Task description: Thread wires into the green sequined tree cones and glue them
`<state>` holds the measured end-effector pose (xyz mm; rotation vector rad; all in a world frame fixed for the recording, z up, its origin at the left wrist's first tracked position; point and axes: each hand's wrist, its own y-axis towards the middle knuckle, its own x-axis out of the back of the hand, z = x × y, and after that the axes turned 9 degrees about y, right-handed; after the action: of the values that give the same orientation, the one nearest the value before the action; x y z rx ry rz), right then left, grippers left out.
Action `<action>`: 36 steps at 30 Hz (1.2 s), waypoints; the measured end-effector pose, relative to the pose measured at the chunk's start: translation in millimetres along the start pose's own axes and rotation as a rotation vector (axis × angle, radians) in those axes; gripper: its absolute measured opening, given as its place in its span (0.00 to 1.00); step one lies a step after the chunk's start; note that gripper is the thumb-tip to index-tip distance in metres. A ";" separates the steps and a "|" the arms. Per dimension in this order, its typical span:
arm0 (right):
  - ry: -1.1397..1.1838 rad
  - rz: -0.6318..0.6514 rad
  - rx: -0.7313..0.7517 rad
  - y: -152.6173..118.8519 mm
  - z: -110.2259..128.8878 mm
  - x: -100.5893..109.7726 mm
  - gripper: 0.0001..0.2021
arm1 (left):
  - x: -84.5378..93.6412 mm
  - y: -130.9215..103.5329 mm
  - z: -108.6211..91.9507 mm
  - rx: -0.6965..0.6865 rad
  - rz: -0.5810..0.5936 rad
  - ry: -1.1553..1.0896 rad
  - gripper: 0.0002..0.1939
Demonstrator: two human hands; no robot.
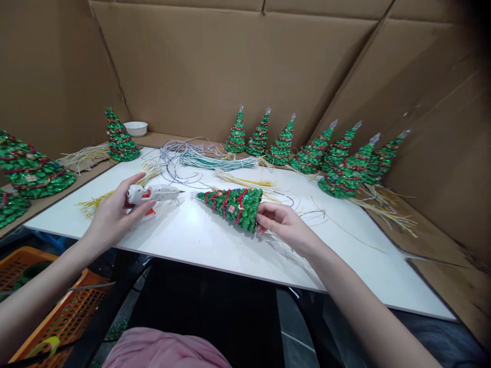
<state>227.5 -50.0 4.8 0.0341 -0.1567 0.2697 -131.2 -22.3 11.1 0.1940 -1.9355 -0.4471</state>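
Left hand (115, 210): fingers closed round the handle of a white plastic glue gun with red trim (163, 192), nozzle pointing rightward; right hand (279, 221): thumb and fingers clamped on the base rim of a green, glittering, cone-shaped Christmas tree with red garlands (232, 205), laid on its side low over the middle of the table, its clear pointed topper (192, 196) just beside the nozzle, contact not discernible; beneath, a smooth white flat tabletop (180, 240), bright with reflected light below the topper and marked with small dark specks; on it, behind the held tree, a bundle of thin white-and-green wires (218, 162) and a smaller bundle of yellow-and-white wires (245, 180), with a loose tangle of white and purplish wires (172, 153) to their left; along the right back edge, seven upright or slightly leaning green trees with clear toppers (283, 144); at left, three further green trees with red garlands (121, 140), two cut by the frame; behind the nearest of the back corner, a shallow round white bowl (136, 130); enclosing all, tall creased brown cardboard walls (238, 66); below left, an orange perforated plastic basket (49, 332); below centre, pink cloth (164, 350) on the wearer, and grey flooring (294, 332) to its right
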 end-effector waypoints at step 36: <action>0.047 -0.117 0.091 -1.5 -4.1 0.0 0.17 | -88.1 35.6 -136.4 -0.790 0.152 -0.519 0.37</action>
<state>228.5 -51.3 0.8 0.1269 -0.0950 0.1607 31.2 10.2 -3.3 -0.6306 -2.0818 -1.2017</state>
